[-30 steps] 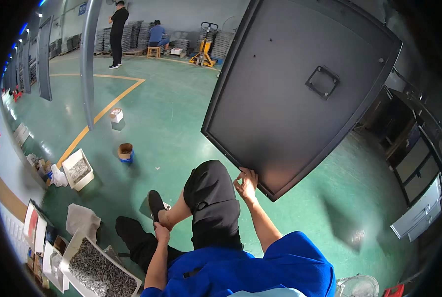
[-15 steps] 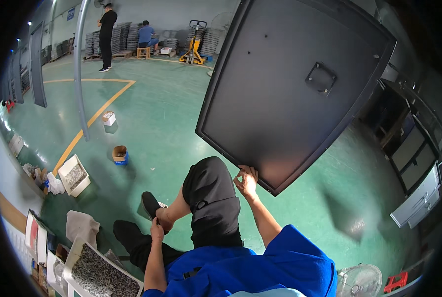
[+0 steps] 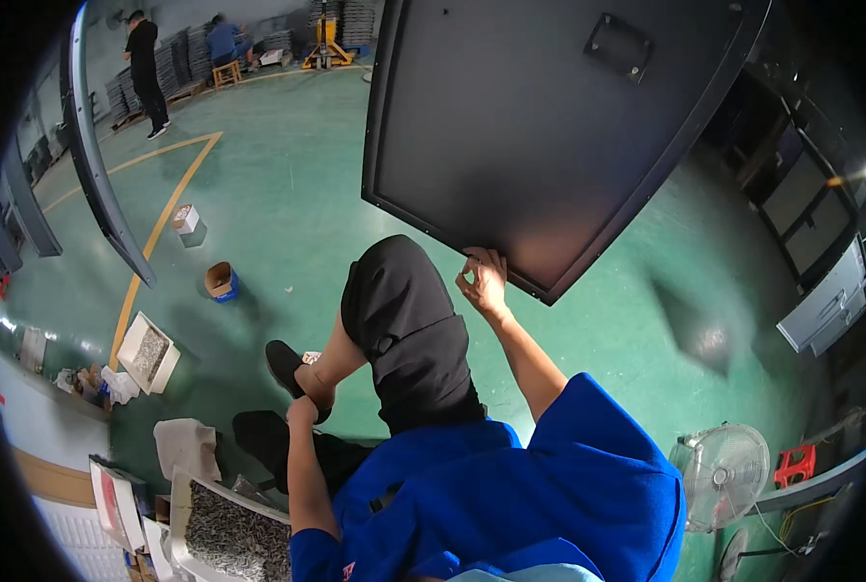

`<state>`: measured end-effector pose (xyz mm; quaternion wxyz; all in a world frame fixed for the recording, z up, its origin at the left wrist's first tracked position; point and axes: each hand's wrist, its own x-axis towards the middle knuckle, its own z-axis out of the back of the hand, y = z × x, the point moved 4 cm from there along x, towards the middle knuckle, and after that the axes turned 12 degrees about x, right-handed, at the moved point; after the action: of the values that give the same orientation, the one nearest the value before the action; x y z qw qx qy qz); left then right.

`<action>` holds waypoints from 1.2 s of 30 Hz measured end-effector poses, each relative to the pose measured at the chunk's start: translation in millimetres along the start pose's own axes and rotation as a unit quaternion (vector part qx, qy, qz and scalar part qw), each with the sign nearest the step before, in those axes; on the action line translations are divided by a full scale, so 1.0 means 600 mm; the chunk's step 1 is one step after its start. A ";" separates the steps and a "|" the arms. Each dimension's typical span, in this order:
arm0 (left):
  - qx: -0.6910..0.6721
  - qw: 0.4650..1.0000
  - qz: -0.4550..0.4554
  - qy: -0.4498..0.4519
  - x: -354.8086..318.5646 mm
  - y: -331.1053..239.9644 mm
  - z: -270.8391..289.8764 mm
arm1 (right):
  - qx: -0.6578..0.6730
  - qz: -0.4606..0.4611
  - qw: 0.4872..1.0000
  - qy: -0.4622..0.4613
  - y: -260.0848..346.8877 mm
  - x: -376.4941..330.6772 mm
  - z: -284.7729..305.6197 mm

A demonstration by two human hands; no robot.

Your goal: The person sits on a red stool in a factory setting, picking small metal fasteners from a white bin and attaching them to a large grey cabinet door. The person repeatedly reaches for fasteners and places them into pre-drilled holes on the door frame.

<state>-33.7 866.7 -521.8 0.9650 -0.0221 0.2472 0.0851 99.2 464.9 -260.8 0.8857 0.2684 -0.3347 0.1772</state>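
A large black rectangular panel [image 3: 539, 136] with a raised rim and a small square fitting hangs tilted in front of me. My right hand [image 3: 484, 279] is at its lower edge, fingers bent against the rim and thumb curled toward the forefinger. My left hand [image 3: 302, 411] is down beside my ankle and black shoe [image 3: 283, 367], its fingers closed. Whatever it may hold is hidden from sight. My bent knee in black trousers [image 3: 404, 310] rises between the two arms.
At lower left stands a white bin [image 3: 182, 524] of small metal parts; another white tray [image 3: 148, 355] lies beyond it. A blue carton [image 3: 222, 281] and a white box [image 3: 186, 219] sit on the green floor. A fan [image 3: 724, 475] and red stool [image 3: 795, 466] are at right. Two people are far back.
My view has shifted, so the panel and far people sit higher in the picture, and more of the fan shows. Both hands keep their places, at the panel's edge and beside the ankle.
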 end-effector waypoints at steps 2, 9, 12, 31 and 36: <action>-0.153 0.981 -0.023 0.113 0.007 -0.017 -0.039 | -0.014 -0.013 1.000 -0.008 -0.014 -0.016 0.015; -0.390 0.909 -0.023 0.144 -0.004 -0.056 -0.092 | -0.031 -0.007 0.999 -0.029 -0.015 -0.017 0.007; -0.458 0.880 -0.045 0.120 -0.019 -0.061 -0.077 | -0.021 -0.009 0.999 -0.034 -0.018 -0.019 0.010; -0.134 0.973 -0.156 0.106 -0.001 -0.089 -0.170 | 0.234 -0.052 0.964 0.111 0.046 -0.018 -0.113; -0.002 0.984 -0.178 0.013 -0.005 -0.052 -0.205 | 0.349 -0.042 0.907 0.231 0.141 -0.080 -0.233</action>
<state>-89.1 824.8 -628.1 0.9613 -0.0692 0.2521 -0.0874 92.7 608.8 -351.7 0.7949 0.5256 -0.0256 0.3020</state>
